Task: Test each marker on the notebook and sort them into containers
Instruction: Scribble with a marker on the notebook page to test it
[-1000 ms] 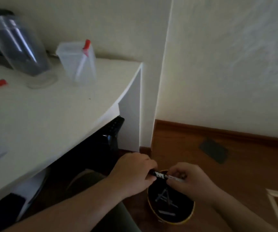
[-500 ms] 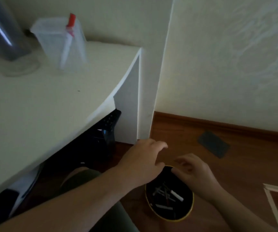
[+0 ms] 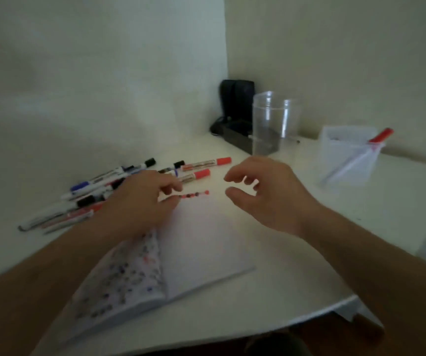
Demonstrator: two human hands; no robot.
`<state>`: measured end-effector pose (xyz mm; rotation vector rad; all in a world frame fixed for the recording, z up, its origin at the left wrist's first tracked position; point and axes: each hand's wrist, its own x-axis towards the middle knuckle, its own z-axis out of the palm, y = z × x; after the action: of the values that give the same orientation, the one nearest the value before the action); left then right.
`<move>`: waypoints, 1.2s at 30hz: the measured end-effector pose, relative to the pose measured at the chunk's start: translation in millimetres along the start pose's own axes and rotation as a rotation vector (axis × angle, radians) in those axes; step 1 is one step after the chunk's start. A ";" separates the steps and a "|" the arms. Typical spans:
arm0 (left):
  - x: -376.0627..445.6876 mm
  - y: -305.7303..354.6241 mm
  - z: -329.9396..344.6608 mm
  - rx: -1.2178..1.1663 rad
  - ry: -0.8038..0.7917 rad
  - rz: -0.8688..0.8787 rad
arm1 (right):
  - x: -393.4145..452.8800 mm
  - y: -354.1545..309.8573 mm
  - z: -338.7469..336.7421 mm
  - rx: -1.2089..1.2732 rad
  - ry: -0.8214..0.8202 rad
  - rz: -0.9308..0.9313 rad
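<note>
An open notebook (image 3: 201, 242) lies on the white desk (image 3: 309, 278); its left page is covered in coloured test marks, and a short row of red and dark dots (image 3: 194, 194) runs along the top of the right page. Several markers (image 3: 99, 194) with red, black and blue caps lie in a loose pile behind it, two red-capped ones (image 3: 206, 163) furthest right. My left hand (image 3: 140, 201) hovers over the near end of the pile, fingers loosely curled, nothing clearly held. My right hand (image 3: 265, 191) hangs relaxed above the desk, holding nothing.
A clear square container (image 3: 347, 155) holding one red-capped marker stands at the right. A tall clear cup (image 3: 270, 122) stands behind my right hand, in front of a black device (image 3: 237, 106) in the wall corner. The desk's edge (image 3: 335, 307) curves at the lower right.
The view has swung up from the floor bin to the desk top. Both hands, which let a marker go into the bin, have come up over the notebook and markers.
</note>
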<state>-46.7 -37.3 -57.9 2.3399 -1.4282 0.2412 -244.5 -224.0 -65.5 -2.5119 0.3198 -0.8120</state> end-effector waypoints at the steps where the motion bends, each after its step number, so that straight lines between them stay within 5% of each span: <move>1: -5.4 -27.9 -6.1 0.054 0.015 -0.058 | 21.4 -5.3 22.2 -0.002 -0.039 0.006; 8: -25.3 -108.0 -16.7 0.243 -0.034 -0.135 | 103.2 -41.0 115.6 -0.021 -0.248 0.002; 14: -21.3 -110.1 -9.5 0.404 -0.062 -0.087 | 105.6 -41.0 139.8 -0.032 -0.237 -0.109; 20: -24.6 -101.8 -5.7 0.487 0.229 0.039 | 99.6 -43.4 139.3 0.002 -0.105 -0.228; 24: -25.4 -88.9 -10.1 0.388 0.610 0.179 | 101.2 -58.6 129.5 0.026 -0.143 -0.291; 29: -28.4 -63.4 -9.4 0.056 0.810 0.118 | 92.1 -64.2 124.1 0.512 -0.327 -0.096; 32: -28.8 -53.3 -15.7 0.018 0.647 0.258 | 91.0 -56.5 111.8 0.712 -0.283 0.028; 36: -29.8 -43.1 -6.7 -0.185 0.221 0.064 | 90.0 -53.8 101.2 1.189 -0.357 0.234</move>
<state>-22.3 7.3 -72.1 2.0527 -1.3575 0.3575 -108.2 -172.5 -66.0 -1.4052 -0.0226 -0.2726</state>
